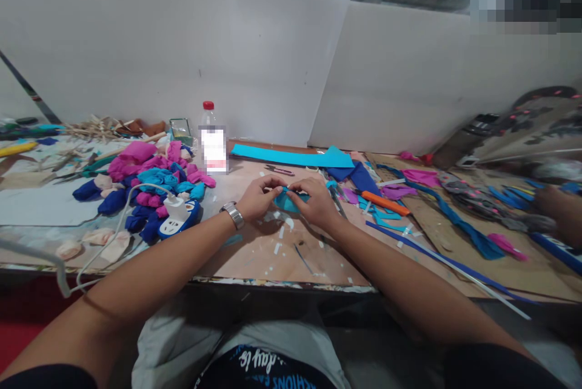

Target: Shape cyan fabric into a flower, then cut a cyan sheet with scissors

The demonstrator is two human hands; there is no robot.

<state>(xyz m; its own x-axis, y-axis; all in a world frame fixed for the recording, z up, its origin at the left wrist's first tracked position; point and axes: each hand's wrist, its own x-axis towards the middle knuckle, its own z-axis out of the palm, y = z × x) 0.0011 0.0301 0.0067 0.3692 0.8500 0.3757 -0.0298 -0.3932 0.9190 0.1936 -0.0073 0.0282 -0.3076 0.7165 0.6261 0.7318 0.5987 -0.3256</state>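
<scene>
Teal cloth (286, 203), a small folded piece, sits between the two hands around the middle of the table (254, 262), nearer its back edge than its front. Both hands pinch it: the left hand (260, 200) grips its left end between thumb and bent fingers, and the right hand (316, 201) grips the upper right part in the same way. The thumbs point inward at each other, the tips close together, knuckles raised, the other fingers curled behind. Both forearms run inward from the front edge and meet in a wedge, elbows wide; a metal watch (234, 215) circles the left wrist. Whether the hands rest on the tabletop I cannot tell.

Just behind them lie small snips (282, 171), and beyond these a bright blue strip (286, 157) stretches along the back edge. Toward the left, a plastic bottle with a red cap (208, 105) stands near that edge, beside a heap of pink and blue cloth bundles (148, 174). In front of the heap is a power strip (170, 227) with a white plug (178, 207) in it. To the right of the hands lies an orange tool (385, 203); past it, a thin white strip (473, 280) slants out over the front edge. At the right end, another person's hand (552, 207) shows, blurred.
</scene>
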